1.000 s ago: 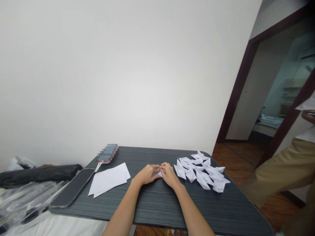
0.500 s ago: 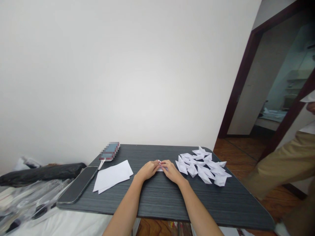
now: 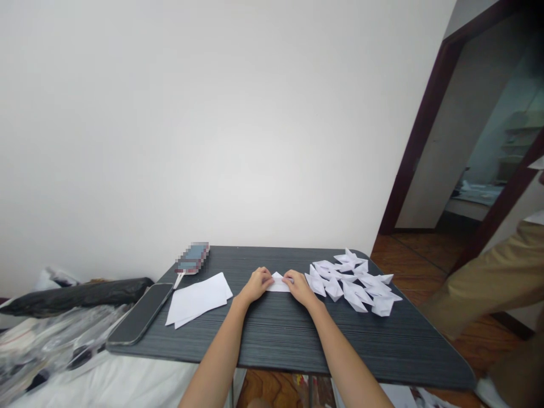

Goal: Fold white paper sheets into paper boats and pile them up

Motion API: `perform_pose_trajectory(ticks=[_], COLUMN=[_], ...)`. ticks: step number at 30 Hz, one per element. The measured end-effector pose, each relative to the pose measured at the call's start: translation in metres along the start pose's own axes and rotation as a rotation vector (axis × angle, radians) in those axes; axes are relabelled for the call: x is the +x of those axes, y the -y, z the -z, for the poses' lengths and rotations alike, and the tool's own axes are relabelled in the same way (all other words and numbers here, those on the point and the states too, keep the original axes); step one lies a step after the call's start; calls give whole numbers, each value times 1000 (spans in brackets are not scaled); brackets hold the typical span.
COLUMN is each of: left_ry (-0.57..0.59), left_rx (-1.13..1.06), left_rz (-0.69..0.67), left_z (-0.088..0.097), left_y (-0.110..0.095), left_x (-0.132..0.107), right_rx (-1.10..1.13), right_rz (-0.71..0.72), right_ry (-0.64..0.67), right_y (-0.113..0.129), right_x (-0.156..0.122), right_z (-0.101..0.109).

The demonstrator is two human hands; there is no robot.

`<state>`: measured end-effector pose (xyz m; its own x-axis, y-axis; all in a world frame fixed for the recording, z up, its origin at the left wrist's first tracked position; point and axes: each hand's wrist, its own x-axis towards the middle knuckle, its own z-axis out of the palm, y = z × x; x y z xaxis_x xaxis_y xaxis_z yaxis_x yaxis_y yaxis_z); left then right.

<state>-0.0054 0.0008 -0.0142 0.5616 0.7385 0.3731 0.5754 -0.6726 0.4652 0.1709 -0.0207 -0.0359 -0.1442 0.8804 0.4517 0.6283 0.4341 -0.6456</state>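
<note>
My left hand (image 3: 256, 285) and my right hand (image 3: 300, 288) rest on a dark wood-grain table (image 3: 280, 334), each pinching one end of a small white folded paper (image 3: 279, 283) that lies between them. The fingers of both hands are curled down onto the paper. Just right of my right hand lies a pile of several folded white paper boats (image 3: 355, 281). A small stack of flat white sheets (image 3: 199, 298) lies to the left of my left hand.
A dark phone (image 3: 140, 314) lies face down at the table's left edge, with a blurred small box (image 3: 193, 259) behind it. A bed with clear plastic bags (image 3: 46, 345) is on the left. Another person's leg in tan trousers (image 3: 488, 283) stands right, by a doorway (image 3: 480, 147).
My hands have drawn slightly apart, so more of the folded paper shows between them. The view has shifted a little, and the person at right has moved further out of frame.
</note>
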Motion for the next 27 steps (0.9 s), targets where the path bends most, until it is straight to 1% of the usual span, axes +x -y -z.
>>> perform_pose_trajectory(ticks=[4,6,8,11,13,14,16,18,20,24,27], left_ry=[-24,-44,-47,-45,-67,-79,-95,-95,-82,-26,2], left_rx=[-16,-15,6,113,227,280,350,374,360,268,221], left_rz=[95,141,153,159,201,230,282,299,246,39,-24], left_z=[-3,-6,-8,-12,-14,-15,-16,-16,-15,-15,-19], left_y=[8,10,10,5,1,-1,-6,-11,-15,-22,-29], left_x=[2,2,2,1,1,1,1,1,1,-1,-6], right_rx=[-47,-65,-90,-213,-354,-415,-494,-514,-517,-535,-539], right_rz=[-37,-25,-6,-26,-67,-74,-51,-8,14,33,49], right_ry=[-5,-12,-16,-46,-100,-107,-68,3,38,16,3], right_y=[-4,-3,3,16,26,30,35,38,38,40,44], right_x=[2,2,0,-5,-7,-8,-8,-8,-9,-19,-26], right_z=[-4,-4,-4,-3,-3,-4,-6,-8,-9,-9,-7])
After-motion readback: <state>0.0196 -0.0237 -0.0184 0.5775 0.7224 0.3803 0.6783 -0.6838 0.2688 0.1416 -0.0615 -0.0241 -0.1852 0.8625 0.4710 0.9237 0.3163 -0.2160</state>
